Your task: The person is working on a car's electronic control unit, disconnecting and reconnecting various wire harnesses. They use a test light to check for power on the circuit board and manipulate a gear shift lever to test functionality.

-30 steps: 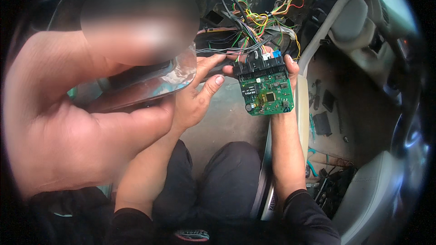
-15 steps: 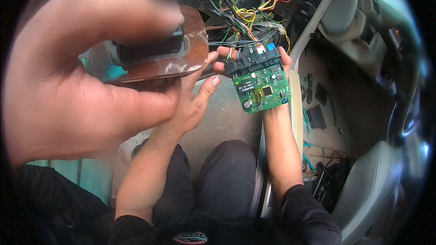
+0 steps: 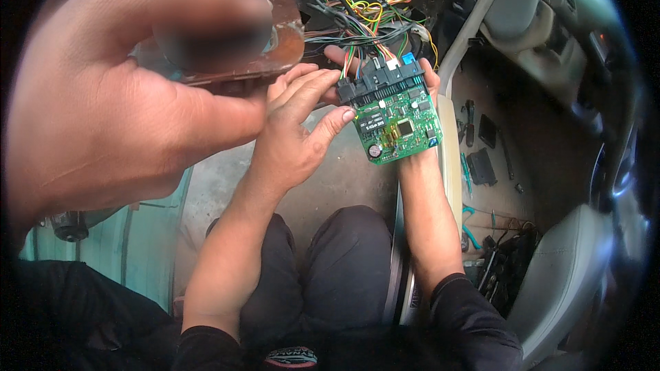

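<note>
A green circuit board (image 3: 405,120) with a black connector strip (image 3: 379,81) along its far edge faces up in front of me. Coloured wires (image 3: 364,41) run from the connectors toward the dark panel beyond. My right hand (image 3: 431,79) supports the board from below, its fingertips showing at the right edge and behind the connectors; its palm is hidden. At the left edge, my left hand (image 3: 292,120) pinches the connector end, thumb at the board's corner. Close to the camera, another person's large hand (image 3: 103,110) grips a brown rounded piece (image 3: 285,34), partly blurred.
A car's door sill (image 3: 448,158) runs along my right. Beyond it, a screwdriver (image 3: 469,124), dark flat boxes (image 3: 481,167) and teal-handled pliers (image 3: 471,229) lie on the floor by a grey seat (image 3: 560,282). Green ribbed sheet (image 3: 148,240) lies at lower left.
My left hand has moved right and forward and now touches the board's left connector end. The other person's hand and brown piece have shifted slightly up and left. The board stays in my right hand.
</note>
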{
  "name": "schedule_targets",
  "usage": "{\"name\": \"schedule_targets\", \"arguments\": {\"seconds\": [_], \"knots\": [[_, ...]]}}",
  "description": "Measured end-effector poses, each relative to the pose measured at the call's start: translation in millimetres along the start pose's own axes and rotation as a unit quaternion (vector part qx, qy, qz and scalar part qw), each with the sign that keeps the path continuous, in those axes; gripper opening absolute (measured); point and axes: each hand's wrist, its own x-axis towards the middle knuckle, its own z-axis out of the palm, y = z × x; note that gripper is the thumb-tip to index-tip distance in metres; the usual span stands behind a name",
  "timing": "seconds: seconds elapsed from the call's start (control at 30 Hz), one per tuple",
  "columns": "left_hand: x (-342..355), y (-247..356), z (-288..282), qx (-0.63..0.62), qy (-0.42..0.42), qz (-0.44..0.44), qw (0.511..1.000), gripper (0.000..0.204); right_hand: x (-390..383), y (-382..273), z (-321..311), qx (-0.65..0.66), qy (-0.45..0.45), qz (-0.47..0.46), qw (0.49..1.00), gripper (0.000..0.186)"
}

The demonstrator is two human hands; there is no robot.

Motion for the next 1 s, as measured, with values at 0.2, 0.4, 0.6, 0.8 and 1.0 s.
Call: {"name": "schedule_targets", "arguments": {"seconds": [0.2,0.4,0.6,0.8,1.0], "knots": [[3,2,4,-0.048,0.025,-0.003,0.999,0.041,2,2,1,-0.038,0.048,0.003,0.998,0.087],[6,3,2,-0.101,0.018,-0.034,0.994,0.035,-5,-5,-7,-0.089,0.057,-0.027,0.994,0.066],[8,1,-3,-0.018,0.017,0.013,1.0,0.035,-16,-30,4,-0.347,0.105,-0.08,0.929,0.044],[6,0,-4,-0.026,0.001,-0.016,1.0,0.036,-19,-34,14,-0.398,0.108,-0.052,0.91,0.043],[5,-1,-4,-0.052,-0.008,-0.032,0.998,0.035,-22,-37,-5,-0.393,0.064,-0.062,0.915,0.041]]}}
